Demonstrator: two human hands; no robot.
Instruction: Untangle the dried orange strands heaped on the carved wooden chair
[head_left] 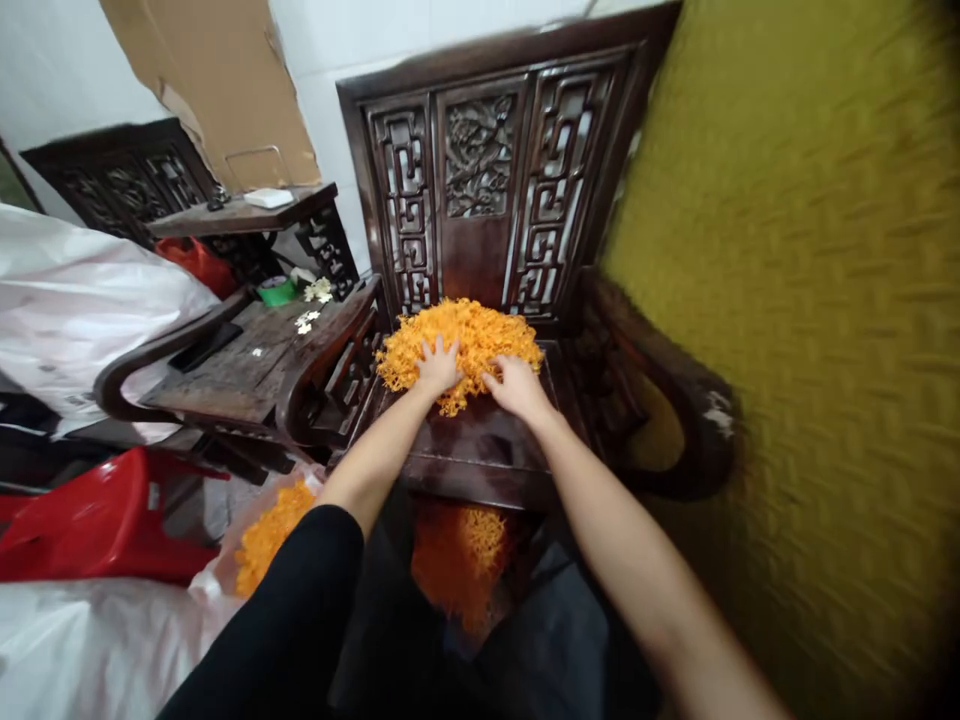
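A heap of small, frilly orange pieces (480, 325) lies on the seat of a dark carved wooden chair (480, 440), against its backrest. Their exact kind is too fine to tell. My left hand (439, 368) rests on the left front of the heap, its fingers spread over the pieces. At the right front edge, my right hand (517, 386) touches the heap with bent fingers, thumb apart from them. No single piece can be made out in either hand.
A matching chair to the left holds a green tape roll (277, 291). Below it are a red plastic stool (97, 520) and a bag of orange pieces (274, 530). White sacks (82, 300) stand at left. A yellow woven surface (810, 300) rises close at right.
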